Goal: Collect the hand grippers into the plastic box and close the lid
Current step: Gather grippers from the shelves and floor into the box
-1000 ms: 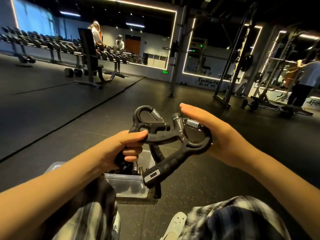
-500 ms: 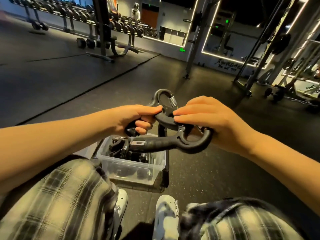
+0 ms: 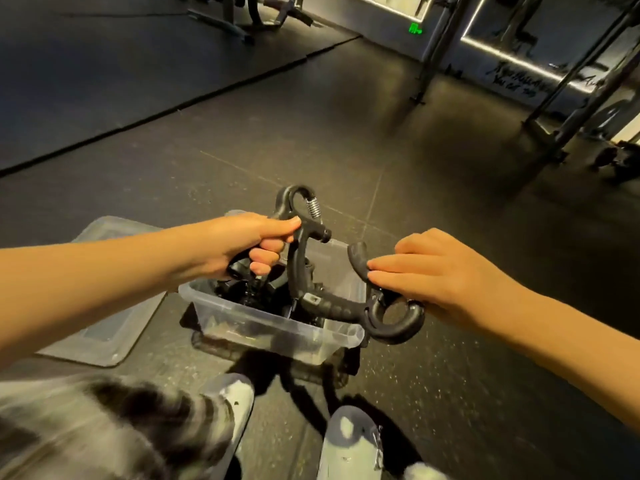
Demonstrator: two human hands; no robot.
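Upright hand gripper (image 3: 297, 268): black moulded plastic with a hooked top loop and a bright coiled steel spring (image 3: 314, 208); it stands over the plastic box, its free handle reaching down into the opening.
Second hand gripper (image 3: 337, 308): the same black make, with a ribbed, rubbery handle and a small pale label. It lies nearly level across the box's right corner, its round loop hanging outside the rim. The two tools cross at the box's right side.
Plastic box (image 3: 263, 329): clear, thin-walled and rectangular with rounded corners, on the floor in front of the person's feet. It is uncovered.
Stored grippers (image 3: 242, 289): a black tangle inside the box; how many cannot be told.
Lid (image 3: 104, 306): flat translucent plastic, lying on the floor just left of the box.
Left hand (image 3: 242, 244): the fingers are curled tightly round one handle of the upright hand gripper, the thumb laid along its top, the forearm reaching in from the left.
Right hand (image 3: 446, 271): palm down, the fingers nearly straight and laid together over the second hand gripper's upper curved handle, holding it up; the thumb is hidden beneath.
Floor (image 3: 346, 133): dark speckled rubber with faint seams.
Shoes (image 3: 230, 407): pale, toes pointing at the box.
Trousers (image 3: 104, 427): plaid cloth, blurred.
Rack posts (image 3: 436, 43): dark metal, far behind.
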